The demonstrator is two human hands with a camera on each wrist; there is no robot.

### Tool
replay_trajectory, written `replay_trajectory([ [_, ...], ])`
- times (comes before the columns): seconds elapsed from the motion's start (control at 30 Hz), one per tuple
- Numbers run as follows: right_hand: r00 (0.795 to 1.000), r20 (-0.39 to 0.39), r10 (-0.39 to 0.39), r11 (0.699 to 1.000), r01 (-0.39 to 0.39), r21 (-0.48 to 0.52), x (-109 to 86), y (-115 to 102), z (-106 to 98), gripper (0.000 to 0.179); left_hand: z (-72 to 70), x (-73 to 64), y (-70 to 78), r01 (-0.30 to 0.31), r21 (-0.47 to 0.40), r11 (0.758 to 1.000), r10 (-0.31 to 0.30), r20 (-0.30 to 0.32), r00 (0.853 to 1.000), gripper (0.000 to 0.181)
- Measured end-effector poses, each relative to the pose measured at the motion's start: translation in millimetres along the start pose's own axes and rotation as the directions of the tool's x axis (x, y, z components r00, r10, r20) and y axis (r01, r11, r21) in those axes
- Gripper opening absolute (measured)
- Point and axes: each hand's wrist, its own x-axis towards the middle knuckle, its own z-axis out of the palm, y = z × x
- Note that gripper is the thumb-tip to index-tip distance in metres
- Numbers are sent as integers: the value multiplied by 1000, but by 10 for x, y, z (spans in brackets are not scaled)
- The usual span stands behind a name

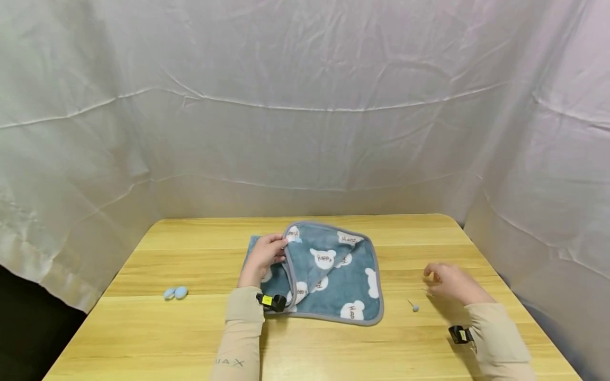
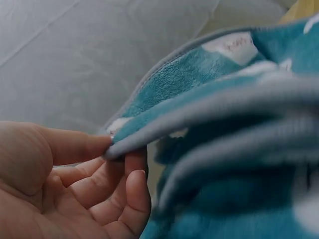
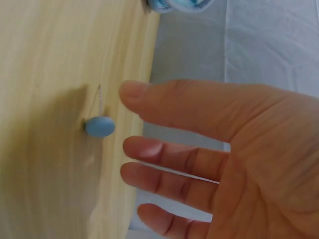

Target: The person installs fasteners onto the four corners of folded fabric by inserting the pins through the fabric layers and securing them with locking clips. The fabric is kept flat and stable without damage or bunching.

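A teal fleece blanket (image 1: 329, 299) with white bear heads and grey edging lies partly folded at the middle of the table. My left hand (image 1: 264, 256) pinches its lifted upper-left edge between thumb and fingers; in the left wrist view the grey edging (image 2: 144, 138) shows at the fingertips. To the right of the blanket, a pin with a round blue head (image 1: 415, 308) lies on the table. My right hand (image 1: 450, 283) hovers near it, fingers loosely bent. In the right wrist view the blue pin (image 3: 99, 127) is apart from the fingertips, and nothing shows held.
Two light blue rounded pieces (image 1: 180, 292) sit on the wooden table (image 1: 143, 333) at the left. Bluish, shiny round things (image 3: 192, 4) are cut off at the top of the right wrist view. Pale cloth curtains (image 1: 305, 143) surround the table's back and sides.
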Motion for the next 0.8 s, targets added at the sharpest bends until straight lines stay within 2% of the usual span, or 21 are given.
replay_trajectory([
  [0.2, 999, 39, 6, 999, -7, 32, -4, 46, 60, 27, -88, 17, -59, 35, -33, 999, -35, -5, 999, 39],
  [0.33, 999, 41, -15, 999, 14, 35, -10, 56, 89, 22, -112, -24, -9, 36, 3, 999, -36, -46, 998, 41],
  [0.47, 999, 41, -26, 1000, 25, 16, -14, 50, 106, 21, -126, -71, 78, -9, 60, 998, 14, -85, 996, 40],
  [0.57, 999, 42, -26, 1000, 26, 4, -13, 36, 113, 21, -126, -120, 177, -54, 98, 994, 63, -86, 994, 38],
  [0.67, 999, 39, -26, 1000, 26, -1, -6, 20, 117, 22, -104, -178, 310, -110, 125, 986, 118, -60, 991, 36],
  [0.8, 999, 34, -26, 1000, 26, 0, 0, 1, 109, 21, -31, -282, 496, -206, 191, 960, 204, 27, 979, 32],
])
